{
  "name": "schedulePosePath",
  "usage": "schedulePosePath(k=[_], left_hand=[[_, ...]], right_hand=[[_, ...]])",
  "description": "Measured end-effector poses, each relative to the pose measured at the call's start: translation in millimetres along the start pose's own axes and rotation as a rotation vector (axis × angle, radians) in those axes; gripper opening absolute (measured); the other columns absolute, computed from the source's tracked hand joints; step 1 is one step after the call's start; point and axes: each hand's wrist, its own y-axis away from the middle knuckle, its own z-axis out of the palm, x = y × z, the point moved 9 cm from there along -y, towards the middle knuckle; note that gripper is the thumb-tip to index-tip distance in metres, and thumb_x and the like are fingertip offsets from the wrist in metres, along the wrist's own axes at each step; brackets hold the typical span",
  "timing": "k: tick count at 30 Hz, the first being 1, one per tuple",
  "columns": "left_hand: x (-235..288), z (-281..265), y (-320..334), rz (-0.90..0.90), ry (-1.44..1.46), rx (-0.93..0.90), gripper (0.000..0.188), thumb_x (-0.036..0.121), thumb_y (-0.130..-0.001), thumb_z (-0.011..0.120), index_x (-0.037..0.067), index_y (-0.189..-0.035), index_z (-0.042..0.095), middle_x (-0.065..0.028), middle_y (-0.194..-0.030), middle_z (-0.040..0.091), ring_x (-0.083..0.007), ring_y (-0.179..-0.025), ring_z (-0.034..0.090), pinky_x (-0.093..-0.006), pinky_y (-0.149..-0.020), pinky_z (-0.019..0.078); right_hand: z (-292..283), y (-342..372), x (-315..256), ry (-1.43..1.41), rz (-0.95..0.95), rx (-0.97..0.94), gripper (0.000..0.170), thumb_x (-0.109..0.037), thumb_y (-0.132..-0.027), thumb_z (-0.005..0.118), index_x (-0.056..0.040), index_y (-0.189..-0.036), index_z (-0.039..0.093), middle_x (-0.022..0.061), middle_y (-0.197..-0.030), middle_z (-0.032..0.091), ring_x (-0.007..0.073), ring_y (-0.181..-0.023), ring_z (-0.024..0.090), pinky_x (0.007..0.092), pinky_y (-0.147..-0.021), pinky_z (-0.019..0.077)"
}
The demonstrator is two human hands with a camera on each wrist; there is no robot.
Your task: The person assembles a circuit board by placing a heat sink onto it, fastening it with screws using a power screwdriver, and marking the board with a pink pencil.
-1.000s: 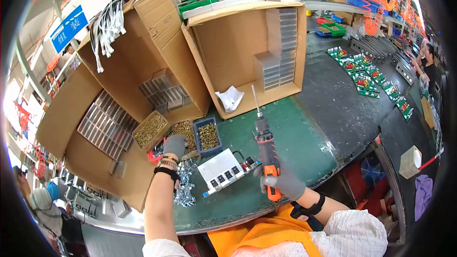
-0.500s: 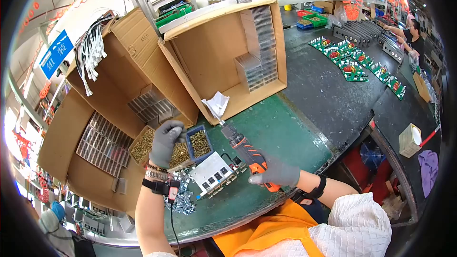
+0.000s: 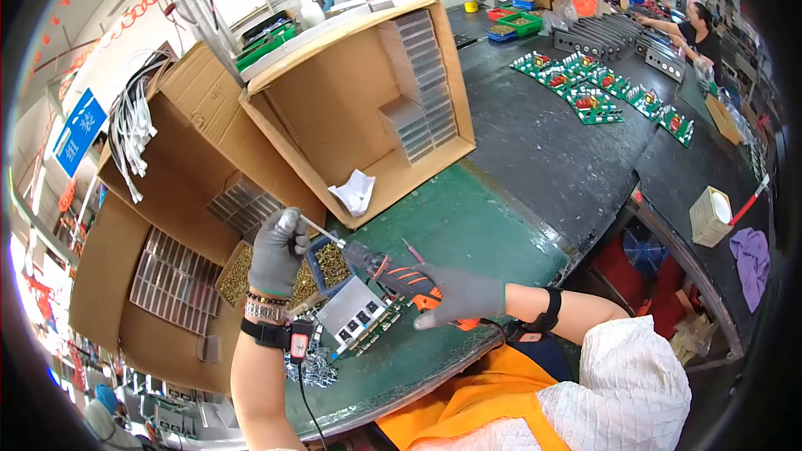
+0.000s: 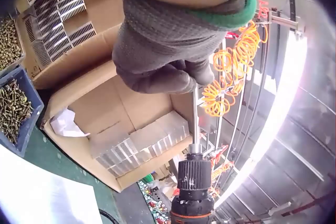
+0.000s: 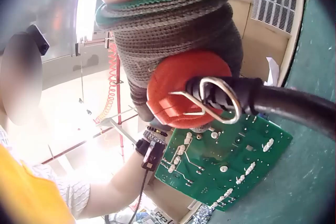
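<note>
My gloved left hand (image 3: pixel 277 259) is raised over the screw bins, its fingers curled around the tip of a long screwdriver bit (image 4: pixel 196 121). Whatever else sits inside those fingers is hidden. In my gloved right hand (image 3: pixel 464 292) I grip a black and orange electric screwdriver (image 3: pixel 401 276), tilted so its bit points at the left fingertips. Under the screwdriver lies a white metal plate (image 3: pixel 344 307) with a green circuit board (image 5: pixel 226 155) along its edge. A blue bin (image 4: pixel 34 111) of brass-coloured screws (image 4: pixel 13 106) stands beside the left hand.
Large cardboard boxes (image 3: pixel 292 129) holding stacked metal housings (image 3: pixel 422 83) line the back and left. Small metal pieces (image 3: pixel 311 367) lie heaped near the left forearm. Several circuit boards (image 3: pixel 595 104) rest on the dark bench at right. White paper (image 3: pixel 354 192) lies at a box's edge.
My left hand has lifted out of the screw bins and met the bit's tip. The right hand has swung the screwdriver from upright to leaning left. The head view has shifted right.
</note>
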Motion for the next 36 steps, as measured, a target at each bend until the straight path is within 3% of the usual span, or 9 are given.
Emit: schedulePosePath(k=[4, 8, 11, 13, 14, 19, 21, 27, 36], left_hand=[[8.3, -1.9, 2.6, 0.018, -0.15, 0.176, 0.021, 0.018, -0.091, 0.068, 0.001, -0.1, 0.06, -0.001, -0.071, 0.055, -0.0097, -0.056, 0.051, -0.0228, -0.049, 0.0421], [16.4, 3.1, 3.7, -0.066, -0.408, 0.135, 0.021, 0.022, -0.095, 0.061, 0.001, -0.096, 0.061, -0.0005, -0.074, 0.056, -0.0076, -0.059, 0.05, -0.0202, -0.05, 0.0391], [24.9, 3.8, 5.7, -0.129, -0.487, 0.037, 0.027, 0.02, -0.087, 0.071, -0.002, -0.098, 0.06, -0.0046, -0.073, 0.059, -0.0108, -0.059, 0.055, -0.0223, -0.053, 0.0448], [30.3, 14.2, 10.8, -0.107, -0.477, 0.034, 0.026, 0.019, -0.088, 0.07, -0.002, -0.099, 0.06, -0.0058, -0.075, 0.06, -0.0123, -0.06, 0.057, -0.0222, -0.054, 0.0463], [27.9, 13.1, 10.0, -0.11, -0.475, 0.014, 0.026, 0.019, -0.088, 0.07, -0.002, -0.099, 0.06, -0.0058, -0.075, 0.06, -0.0123, -0.06, 0.057, -0.0222, -0.054, 0.0463], [23.3, -0.4, 6.9, -0.099, -0.378, 0.027, 0.023, 0.017, -0.091, 0.067, 0.0, -0.103, 0.058, -0.0059, -0.076, 0.06, -0.0141, -0.064, 0.058, -0.0239, -0.056, 0.0483], [23.1, 4.2, 8.4, -0.096, -0.363, 0.008, 0.022, 0.017, -0.092, 0.065, 0.0, -0.104, 0.058, -0.0055, -0.077, 0.06, -0.0134, -0.064, 0.058, -0.0235, -0.056, 0.0481], [24.6, 3.5, 10.8, -0.098, -0.393, 0.043, 0.019, 0.016, -0.092, 0.065, 0.001, -0.1, 0.059, -0.0049, -0.076, 0.06, -0.012, -0.063, 0.057, -0.0221, -0.055, 0.0472], [28.7, -1.7, 10.1, -0.133, -0.526, 0.086, 0.017, 0.017, -0.088, 0.069, 0.003, -0.089, 0.059, -0.0047, -0.068, 0.059, -0.012, -0.054, 0.056, -0.0214, -0.047, 0.0446]], right_hand=[[-2.2, -6.1, 6.4, 0.088, -0.089, 0.027, 0.088, -0.029, -0.072, 0.084, -0.0011, -0.141, 0.038, 0.0099, -0.108, 0.061, 0.0169, -0.096, 0.057, 0.0305, -0.087, 0.0478], [-3.5, -7.1, 14.2, 0.17, -0.095, 0.033, 0.087, -0.033, -0.072, 0.083, -0.0002, -0.139, 0.038, 0.0135, -0.113, 0.061, 0.0203, -0.099, 0.058, 0.0324, -0.086, 0.0483], [-7.0, 1.2, 3.2, 0.212, -0.12, 0.065, 0.086, -0.035, -0.071, 0.082, 0.0007, -0.137, 0.04, 0.0165, -0.114, 0.061, 0.0241, -0.101, 0.06, 0.0345, -0.086, 0.0489], [-0.1, 5.6, -0.3, 0.126, -0.068, -0.039, 0.085, -0.035, -0.071, 0.081, 0.0004, -0.137, 0.039, 0.0161, -0.111, 0.061, 0.0257, -0.1, 0.06, 0.0352, -0.086, 0.049], [0.7, -0.2, 6.6, 0.157, -0.115, -0.04, 0.084, -0.036, -0.073, 0.08, -0.0051, -0.139, 0.037, 0.0093, -0.1, 0.059, 0.02, -0.086, 0.059, 0.0331, -0.073, 0.05], [-0.5, -2.0, 6.0, 0.176, -0.1, -0.031, 0.085, -0.037, -0.072, 0.081, -0.0045, -0.138, 0.038, 0.0102, -0.102, 0.059, 0.0205, -0.088, 0.059, 0.0336, -0.075, 0.0502], [-0.6, -4.7, 9.5, 0.203, -0.091, -0.01, 0.083, -0.037, -0.071, 0.08, -0.0021, -0.135, 0.04, 0.0157, -0.11, 0.061, 0.0267, -0.098, 0.061, 0.0363, -0.084, 0.0493], [-0.1, -5.2, 13.6, 0.185, -0.073, -0.015, 0.082, -0.033, -0.071, 0.082, -0.0038, -0.135, 0.04, 0.0124, -0.106, 0.06, 0.0211, -0.093, 0.058, 0.0339, -0.08, 0.0494], [0.6, -4.4, 12.7, 0.204, -0.13, -0.007, 0.08, -0.034, -0.071, 0.081, -0.0037, -0.133, 0.041, 0.0128, -0.102, 0.06, 0.0215, -0.089, 0.058, 0.0352, -0.078, 0.0487]])
